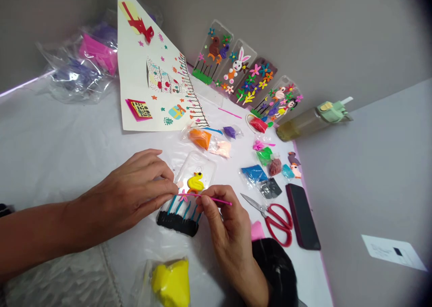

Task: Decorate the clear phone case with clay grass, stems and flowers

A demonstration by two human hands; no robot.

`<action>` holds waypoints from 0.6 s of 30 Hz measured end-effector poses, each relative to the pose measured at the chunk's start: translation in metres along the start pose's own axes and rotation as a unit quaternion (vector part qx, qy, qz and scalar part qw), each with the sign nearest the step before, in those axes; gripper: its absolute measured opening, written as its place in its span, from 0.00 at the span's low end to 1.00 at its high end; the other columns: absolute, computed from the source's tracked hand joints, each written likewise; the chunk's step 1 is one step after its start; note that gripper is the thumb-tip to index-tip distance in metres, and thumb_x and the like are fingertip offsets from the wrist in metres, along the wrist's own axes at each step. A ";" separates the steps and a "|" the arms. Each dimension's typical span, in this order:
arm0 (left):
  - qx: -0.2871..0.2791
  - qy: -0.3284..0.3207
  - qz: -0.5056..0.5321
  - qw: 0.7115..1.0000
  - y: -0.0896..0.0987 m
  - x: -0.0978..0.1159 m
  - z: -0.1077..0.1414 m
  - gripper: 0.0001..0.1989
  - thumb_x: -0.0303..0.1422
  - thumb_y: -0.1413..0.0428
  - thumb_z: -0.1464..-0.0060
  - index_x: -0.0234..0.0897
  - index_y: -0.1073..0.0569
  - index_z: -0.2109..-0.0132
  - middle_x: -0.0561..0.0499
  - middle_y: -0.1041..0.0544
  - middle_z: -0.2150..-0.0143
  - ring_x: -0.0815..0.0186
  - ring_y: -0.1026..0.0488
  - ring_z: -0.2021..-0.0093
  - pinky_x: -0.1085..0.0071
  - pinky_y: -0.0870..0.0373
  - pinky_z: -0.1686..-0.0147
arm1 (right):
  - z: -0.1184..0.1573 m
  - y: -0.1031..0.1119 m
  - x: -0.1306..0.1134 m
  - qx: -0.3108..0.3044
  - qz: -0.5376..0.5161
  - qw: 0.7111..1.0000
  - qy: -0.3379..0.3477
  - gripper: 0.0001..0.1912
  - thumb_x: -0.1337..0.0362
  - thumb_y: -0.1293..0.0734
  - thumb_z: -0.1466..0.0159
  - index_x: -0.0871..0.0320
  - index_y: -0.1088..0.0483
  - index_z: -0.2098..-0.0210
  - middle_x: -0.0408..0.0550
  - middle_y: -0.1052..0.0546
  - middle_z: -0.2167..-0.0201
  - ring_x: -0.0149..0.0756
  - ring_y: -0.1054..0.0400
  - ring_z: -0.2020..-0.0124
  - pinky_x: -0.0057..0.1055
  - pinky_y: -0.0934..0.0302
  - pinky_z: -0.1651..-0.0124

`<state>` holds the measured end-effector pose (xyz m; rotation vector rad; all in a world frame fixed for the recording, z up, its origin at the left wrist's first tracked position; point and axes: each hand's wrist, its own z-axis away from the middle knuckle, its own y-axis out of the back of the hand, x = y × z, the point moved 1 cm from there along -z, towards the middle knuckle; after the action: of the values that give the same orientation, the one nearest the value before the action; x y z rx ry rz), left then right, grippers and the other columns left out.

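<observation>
A clear phone case (209, 167) lies on the table, decorated with a yellow clay duck (195, 182), a pink clay flower (183, 195), teal stems and a black clay strip (177, 224) along its near end. My right hand (229, 226) pinches a thin pink modelling tool (221, 201) above the case. The tool's far end reaches the fingertips of my left hand (138, 192). Thumb and forefinger of that hand are pressed together at the case's left edge, beside a bit of pale pink clay (180, 185); what they grip is hidden.
Bagged clay includes orange (200, 138), blue (254, 173) and yellow (171, 282). Red-handled scissors (278, 223) and a dark phone (303, 217) lie right. Behind stand a decorated card (135, 82), several finished cases (254, 79) and a bottle (303, 122).
</observation>
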<state>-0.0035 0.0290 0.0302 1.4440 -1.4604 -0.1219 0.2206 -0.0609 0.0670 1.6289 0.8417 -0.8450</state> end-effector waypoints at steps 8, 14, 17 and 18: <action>0.001 -0.002 -0.005 1.000 0.000 0.000 0.000 0.13 0.28 0.49 0.20 0.46 0.20 0.49 0.56 0.20 0.54 0.62 0.23 0.50 0.59 0.46 0.22 | 0.001 -0.001 0.003 -0.006 -0.017 1.000 -0.018 0.06 0.66 0.32 0.23 0.52 0.26 0.58 0.41 0.20 0.69 0.32 0.25 0.70 0.26 0.30 0.66; -0.005 0.000 -0.018 1.000 0.001 0.000 0.000 0.14 0.27 0.50 0.20 0.46 0.20 0.49 0.55 0.19 0.54 0.63 0.23 0.49 0.58 0.45 0.22 | -0.001 -0.002 0.004 -0.004 -0.048 0.998 -0.048 0.06 0.66 0.32 0.23 0.52 0.26 0.59 0.41 0.18 0.69 0.32 0.23 0.71 0.26 0.28 0.67; -0.002 0.002 -0.009 1.000 0.001 0.001 0.001 0.13 0.27 0.49 0.20 0.47 0.21 0.49 0.55 0.20 0.54 0.64 0.24 0.50 0.59 0.45 0.22 | -0.002 -0.002 0.006 -0.005 -0.058 0.997 -0.058 0.06 0.65 0.32 0.23 0.53 0.25 0.59 0.41 0.18 0.69 0.32 0.22 0.71 0.26 0.28 0.67; -0.003 0.005 -0.008 1.000 0.001 0.001 0.001 0.13 0.27 0.49 0.20 0.47 0.21 0.49 0.55 0.19 0.54 0.63 0.24 0.50 0.58 0.45 0.22 | -0.002 -0.002 0.006 -0.005 -0.062 0.996 -0.060 0.06 0.65 0.32 0.23 0.53 0.25 0.59 0.41 0.17 0.69 0.32 0.22 0.71 0.26 0.28 0.67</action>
<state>-0.0042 0.0278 0.0311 1.4495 -1.4405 -0.1286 0.2218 -0.0582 0.0611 1.5125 0.8675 -1.0138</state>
